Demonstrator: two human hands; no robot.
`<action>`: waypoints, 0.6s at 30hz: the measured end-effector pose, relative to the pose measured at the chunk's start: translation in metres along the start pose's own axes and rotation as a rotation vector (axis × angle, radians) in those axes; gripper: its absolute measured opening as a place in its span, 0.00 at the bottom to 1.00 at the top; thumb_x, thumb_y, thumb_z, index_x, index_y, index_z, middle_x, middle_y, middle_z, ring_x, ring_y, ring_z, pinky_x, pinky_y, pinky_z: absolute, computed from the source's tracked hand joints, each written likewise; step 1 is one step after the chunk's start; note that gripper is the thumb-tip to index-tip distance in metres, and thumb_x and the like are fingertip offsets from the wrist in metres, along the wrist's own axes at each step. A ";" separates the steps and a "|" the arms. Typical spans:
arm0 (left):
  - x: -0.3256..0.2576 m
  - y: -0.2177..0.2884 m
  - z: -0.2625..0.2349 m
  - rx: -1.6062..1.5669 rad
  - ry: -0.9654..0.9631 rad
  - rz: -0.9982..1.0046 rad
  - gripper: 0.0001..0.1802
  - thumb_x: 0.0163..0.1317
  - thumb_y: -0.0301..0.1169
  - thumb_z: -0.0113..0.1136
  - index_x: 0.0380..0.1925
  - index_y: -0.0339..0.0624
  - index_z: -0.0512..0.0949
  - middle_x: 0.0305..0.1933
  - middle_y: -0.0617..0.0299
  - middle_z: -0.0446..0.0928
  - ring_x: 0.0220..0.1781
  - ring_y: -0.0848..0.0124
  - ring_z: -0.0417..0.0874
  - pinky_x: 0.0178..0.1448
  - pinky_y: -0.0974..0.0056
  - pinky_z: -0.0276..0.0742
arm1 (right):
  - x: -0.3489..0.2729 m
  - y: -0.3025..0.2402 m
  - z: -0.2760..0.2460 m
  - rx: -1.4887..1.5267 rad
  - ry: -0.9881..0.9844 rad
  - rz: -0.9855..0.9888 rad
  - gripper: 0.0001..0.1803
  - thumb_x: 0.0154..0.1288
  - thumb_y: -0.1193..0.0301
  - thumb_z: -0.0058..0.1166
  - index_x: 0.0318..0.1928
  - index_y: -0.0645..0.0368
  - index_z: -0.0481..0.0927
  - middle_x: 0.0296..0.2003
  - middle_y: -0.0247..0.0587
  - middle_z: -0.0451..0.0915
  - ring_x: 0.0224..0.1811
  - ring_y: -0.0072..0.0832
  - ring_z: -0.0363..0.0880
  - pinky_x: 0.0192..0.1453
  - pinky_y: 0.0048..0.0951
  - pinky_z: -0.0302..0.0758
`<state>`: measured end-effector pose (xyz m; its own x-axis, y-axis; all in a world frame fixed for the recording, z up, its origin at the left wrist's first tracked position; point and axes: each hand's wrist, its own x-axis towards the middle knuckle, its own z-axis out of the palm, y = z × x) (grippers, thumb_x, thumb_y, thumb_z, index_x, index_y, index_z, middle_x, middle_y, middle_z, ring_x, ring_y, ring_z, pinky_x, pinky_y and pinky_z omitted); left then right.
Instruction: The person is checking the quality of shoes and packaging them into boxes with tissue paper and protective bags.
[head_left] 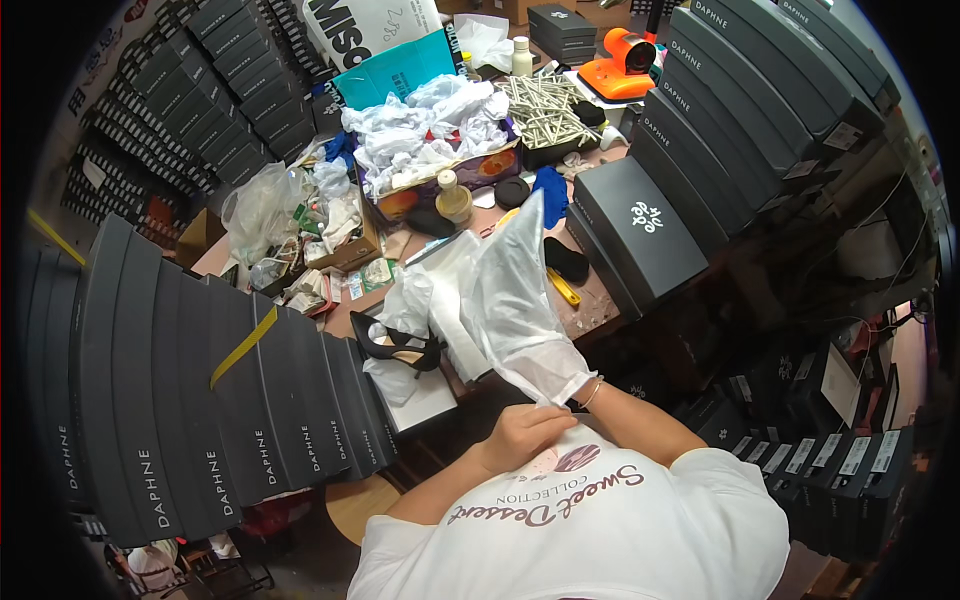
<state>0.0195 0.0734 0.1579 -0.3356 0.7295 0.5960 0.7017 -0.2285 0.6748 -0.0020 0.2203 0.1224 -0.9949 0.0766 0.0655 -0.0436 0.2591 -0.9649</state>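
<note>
A thin white translucent bag (515, 295) rises in front of me, its pointed end upward. My right hand (550, 368) is inside its mouth, a bracelet at the wrist; the fingers are veiled by the material. Close to my chest, my left hand (530, 432) is closed on the bag's lower edge. Left of the bag, black high-heeled shoes (425, 354) lie with crumpled white tissue paper (408, 303) by an open box with a white inside (418, 402). Partly behind the bag is a white-lined tray or box (452, 325).
Dark shoe boxes are stacked at left (200, 390) and right (640, 225). Further back stand a carton of crumpled tissue (430, 135), a bottle (453, 197), a tray of pale sticks (550, 110) and an orange tape dispenser (618, 70). A yellow-handled tool (563, 287) lies right of the bag.
</note>
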 end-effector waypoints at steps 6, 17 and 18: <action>-0.030 -0.006 -0.012 -0.221 -0.276 -0.341 0.09 0.50 0.20 0.62 0.33 0.39 0.79 0.35 0.59 0.80 0.32 0.63 0.81 0.35 0.65 0.77 | 0.010 0.003 -0.008 -0.047 -0.091 0.014 0.24 0.67 0.61 0.46 0.60 0.56 0.68 0.58 0.43 0.70 0.60 0.32 0.68 0.65 0.30 0.63; -0.035 -0.098 -0.066 -0.655 1.011 -0.977 0.34 0.66 0.49 0.52 0.64 0.38 0.61 0.57 0.56 0.73 0.52 0.67 0.79 0.54 0.62 0.74 | 0.001 0.021 -0.009 -0.233 -0.168 -0.038 0.26 0.66 0.63 0.47 0.63 0.58 0.67 0.60 0.45 0.68 0.63 0.34 0.66 0.69 0.30 0.59; -0.036 -0.116 -0.072 -0.945 0.940 -0.957 0.31 0.67 0.48 0.52 0.62 0.38 0.63 0.56 0.55 0.74 0.53 0.66 0.78 0.55 0.60 0.74 | 0.002 0.023 -0.011 -0.256 -0.224 -0.090 0.26 0.66 0.63 0.47 0.63 0.58 0.67 0.60 0.45 0.68 0.63 0.35 0.66 0.69 0.30 0.59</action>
<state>-0.0951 0.0272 0.0891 -0.8846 0.2850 -0.3691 -0.4657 -0.4981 0.7314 -0.0043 0.2374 0.1030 -0.9847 -0.1630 0.0621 -0.1355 0.4909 -0.8606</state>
